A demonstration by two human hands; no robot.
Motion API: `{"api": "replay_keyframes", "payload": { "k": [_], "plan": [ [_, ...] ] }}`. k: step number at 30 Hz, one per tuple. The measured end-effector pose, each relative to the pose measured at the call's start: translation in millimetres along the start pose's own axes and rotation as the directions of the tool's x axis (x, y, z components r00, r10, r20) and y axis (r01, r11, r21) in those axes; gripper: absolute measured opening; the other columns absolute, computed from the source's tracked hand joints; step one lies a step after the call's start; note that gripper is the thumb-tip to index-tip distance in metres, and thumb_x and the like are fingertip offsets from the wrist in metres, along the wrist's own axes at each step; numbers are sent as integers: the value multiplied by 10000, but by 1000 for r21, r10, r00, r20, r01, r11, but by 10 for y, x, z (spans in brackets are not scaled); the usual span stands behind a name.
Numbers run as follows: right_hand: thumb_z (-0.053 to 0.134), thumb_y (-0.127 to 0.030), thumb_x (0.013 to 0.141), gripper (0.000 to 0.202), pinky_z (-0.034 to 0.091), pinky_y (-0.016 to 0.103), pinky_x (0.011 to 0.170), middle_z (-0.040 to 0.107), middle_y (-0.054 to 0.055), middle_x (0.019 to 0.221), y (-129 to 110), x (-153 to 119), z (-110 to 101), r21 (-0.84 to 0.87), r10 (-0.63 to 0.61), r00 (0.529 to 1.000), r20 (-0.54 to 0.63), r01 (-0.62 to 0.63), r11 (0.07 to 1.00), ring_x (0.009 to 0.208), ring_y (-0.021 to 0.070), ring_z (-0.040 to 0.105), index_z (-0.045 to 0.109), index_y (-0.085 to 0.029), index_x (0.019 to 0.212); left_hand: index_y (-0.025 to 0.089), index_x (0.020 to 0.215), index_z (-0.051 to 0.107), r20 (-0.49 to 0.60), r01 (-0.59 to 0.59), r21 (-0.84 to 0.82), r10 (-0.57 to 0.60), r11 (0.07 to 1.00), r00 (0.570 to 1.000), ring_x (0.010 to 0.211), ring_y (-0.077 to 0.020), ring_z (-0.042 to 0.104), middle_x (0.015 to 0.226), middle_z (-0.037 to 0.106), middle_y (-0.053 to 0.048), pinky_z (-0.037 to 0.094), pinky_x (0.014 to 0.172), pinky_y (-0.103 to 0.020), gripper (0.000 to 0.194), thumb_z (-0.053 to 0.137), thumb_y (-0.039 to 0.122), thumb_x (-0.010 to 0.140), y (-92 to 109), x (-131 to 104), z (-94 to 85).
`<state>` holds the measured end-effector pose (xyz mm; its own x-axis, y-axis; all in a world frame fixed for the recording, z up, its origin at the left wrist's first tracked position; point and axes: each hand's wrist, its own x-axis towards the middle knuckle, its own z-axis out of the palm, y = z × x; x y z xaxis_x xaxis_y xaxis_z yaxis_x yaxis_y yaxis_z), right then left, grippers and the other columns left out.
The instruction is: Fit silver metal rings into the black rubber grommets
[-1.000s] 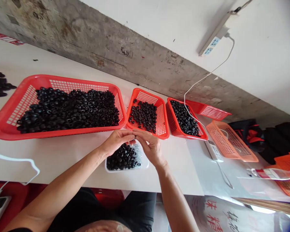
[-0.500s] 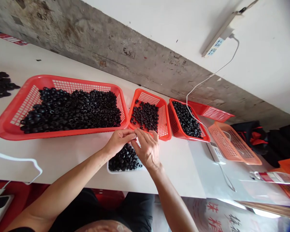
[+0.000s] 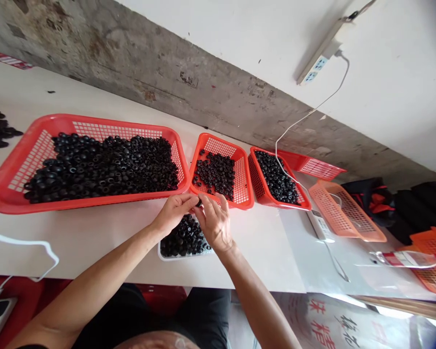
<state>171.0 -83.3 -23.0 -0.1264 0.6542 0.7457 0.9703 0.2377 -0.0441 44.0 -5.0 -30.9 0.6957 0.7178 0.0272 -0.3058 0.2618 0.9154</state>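
- Your bare left hand [image 3: 175,212] angles inward at center, thumb and forefinger pinched toward their tips.
- Your bare right hand [image 3: 215,227] meets it from the other side, back of the hand upward, thumb and forefinger close to the left fingertips, the other fingers [image 3: 223,202] lifted and loosely bent.
- Your bare left forearm [image 3: 112,266] slants up from the lower left corner, its wrist [image 3: 154,233] nearly straight.
- Your bare right forearm [image 3: 256,293] rises from bottom right, leaning inward.
- Below, your dark-trousered legs [image 3: 208,310] sit apart.
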Motion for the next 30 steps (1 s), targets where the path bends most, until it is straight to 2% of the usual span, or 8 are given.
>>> {"api": "replay_keyframes", "payload": {
  "k": [3,6,9,12,16,22,26,30],
  "plan": [
    [557,-288,1014,283,442,460,1044,767,91,1043,18,23,-60,109,96,995,-2,-95,989,775,176,729,556,-171,1271,114,850,774,100,136,-124,-124,983,987,722,-144,637,774,735,-75,517,715,-251,438,702,545,843,3,5,-28],
    [582,-309,1001,301,450,463,1043,767,78,1071,11,6,-121,185,127,991,30,-130,974,707,161,716,568,-204,1283,110,834,773,211,295,-217,-251,931,945,730,-146,649,793,737,-86,535,718,-253,400,790,506,774,15,4,-81],
    [587,-296,996,344,479,446,1011,758,97,1116,12,-24,-181,235,85,995,54,-95,967,867,198,741,550,-206,1326,125,927,778,269,377,-275,-305,884,913,754,-133,648,845,734,-72,548,783,-264,358,855,413,729,38,-1,-129],
    [591,-255,991,375,468,452,1018,744,122,1158,37,-38,-237,239,9,997,72,-26,971,1015,226,729,527,-190,1355,130,939,780,315,414,-286,-323,864,892,776,-122,641,879,723,-61,543,815,-256,351,884,368,704,61,-10,-150],
    [589,-222,990,425,423,480,1071,733,139,1183,78,-40,-291,249,-82,992,100,54,967,1099,235,706,481,-166,1398,140,929,779,345,407,-237,-315,882,884,810,-132,640,909,715,-60,536,833,-262,336,884,368,705,79,-28,-141],
    [594,-237,990,416,423,465,1075,727,152,1195,57,-46,-304,255,-78,994,81,55,965,1097,229,709,489,-163,1386,139,868,777,379,386,-229,-283,894,881,840,-155,645,897,726,-71,527,802,-268,329,844,436,742,87,-49,-104],
    [581,-253,999,402,431,461,1061,717,156,1217,45,-61,-282,230,-63,994,86,42,972,1097,224,709,491,-173,1383,143,872,786,283,339,-187,-280,922,917,791,-128,618,850,718,-49,500,761,-233,306,865,390,709,88,-44,-74],
    [585,-242,995,388,436,446,1045,734,131,1190,48,-83,-255,203,-27,994,103,5,979,1077,219,716,508,-189,1372,139,817,782,164,177,-101,-159,979,974,689,-106,561,758,684,-24,450,668,-222,242,846,350,715,89,-35,-20]
  ]
}}
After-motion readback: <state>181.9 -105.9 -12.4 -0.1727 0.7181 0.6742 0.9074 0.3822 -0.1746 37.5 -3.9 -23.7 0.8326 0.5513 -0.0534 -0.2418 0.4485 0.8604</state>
